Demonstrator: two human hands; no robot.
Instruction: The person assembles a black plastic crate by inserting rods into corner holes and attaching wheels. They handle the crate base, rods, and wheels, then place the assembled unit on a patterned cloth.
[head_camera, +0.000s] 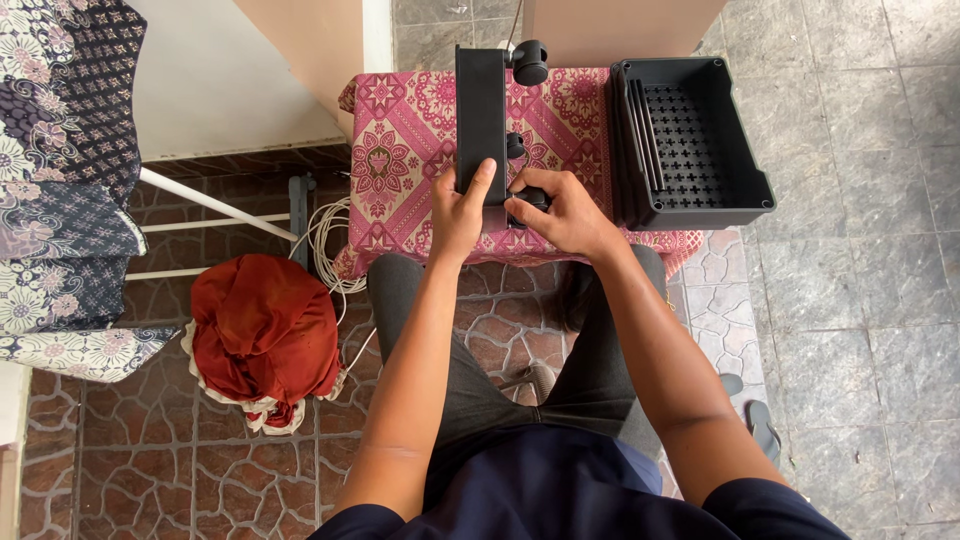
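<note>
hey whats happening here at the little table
A seated person steadies an upright black box panel with the left hand, while the right hand grips a round black fitting on its side. They work over a small table with a pink patterned cloth. An open black enclosure sits beside it.

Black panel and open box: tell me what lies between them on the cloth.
In the head view, only bare pink patterned cloth lies between the upright black panel and the open box. A round black knob sits at the panel's far end.
</note>
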